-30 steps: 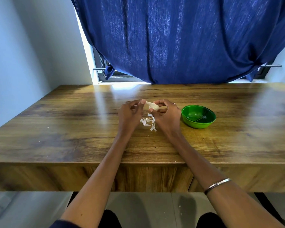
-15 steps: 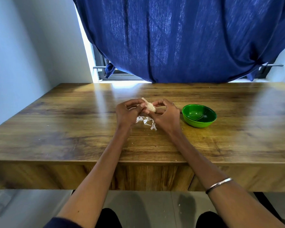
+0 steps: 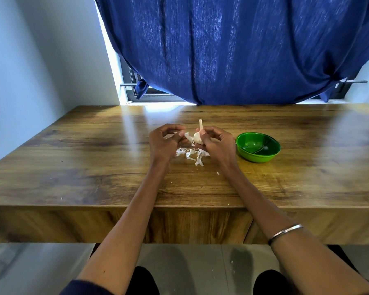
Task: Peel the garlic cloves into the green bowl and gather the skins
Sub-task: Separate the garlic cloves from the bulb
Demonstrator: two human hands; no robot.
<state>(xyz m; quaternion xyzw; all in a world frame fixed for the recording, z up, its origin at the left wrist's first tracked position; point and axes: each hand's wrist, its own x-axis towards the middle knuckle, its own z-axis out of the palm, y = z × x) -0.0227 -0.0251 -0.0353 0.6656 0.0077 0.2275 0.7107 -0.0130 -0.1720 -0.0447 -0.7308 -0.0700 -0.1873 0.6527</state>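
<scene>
My right hand (image 3: 218,143) holds a pale garlic bulb (image 3: 197,137) above the wooden table (image 3: 94,167), its stem pointing up. My left hand (image 3: 164,141) pinches a strip of white skin (image 3: 188,136) that hangs off the bulb's left side. Several loose white skins (image 3: 190,154) lie scattered on the table right under both hands. The green bowl (image 3: 258,146) stands just right of my right hand; I see no cloves inside it.
A dark blue curtain (image 3: 232,50) hangs over the window behind the table's far edge. A pale wall (image 3: 30,71) runs along the left. Small skin crumbs (image 3: 218,173) dot the table near my right wrist.
The bulb has turned from lying sideways to standing with its stem up. My left hand now pulls a strip of skin off to the left.
</scene>
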